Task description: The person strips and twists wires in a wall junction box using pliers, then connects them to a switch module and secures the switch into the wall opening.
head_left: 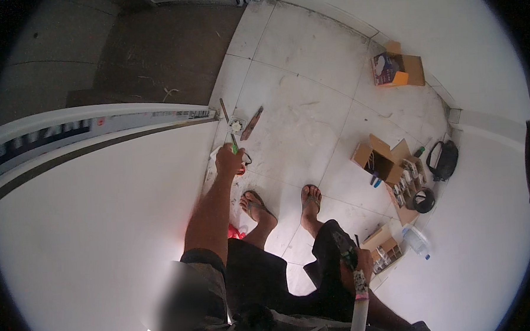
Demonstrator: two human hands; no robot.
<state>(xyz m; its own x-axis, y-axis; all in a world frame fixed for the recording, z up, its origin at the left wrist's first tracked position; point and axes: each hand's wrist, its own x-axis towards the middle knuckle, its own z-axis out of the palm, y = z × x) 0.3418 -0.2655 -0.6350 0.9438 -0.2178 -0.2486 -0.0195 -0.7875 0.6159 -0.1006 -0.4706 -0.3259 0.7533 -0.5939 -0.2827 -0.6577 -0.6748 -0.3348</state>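
Observation:
My left hand (229, 161) reaches forward beside the end of the white door panel (100, 190), its fingers closed around a thin screwdriver-like tool (234, 148) with a bright green handle. The tool's dark shaft points away from me, toward a small white object (236, 126) on the floor. My right hand (364, 260) is low, by my right knee, closed on a dark green tool (347, 252) whose kind I cannot make out. Close to that hand, a white tube (359, 318) with a speckled, pink-banded end runs toward the lower edge.
Beyond my left hand lies a flat brownish strip (252, 123). Along the right wall stand an open cardboard box (378, 160), a divided carton (410, 180), a tape roll (424, 200), a black pouch (444, 160) and a clear bottle (417, 241). Another box (397, 68) is farther back.

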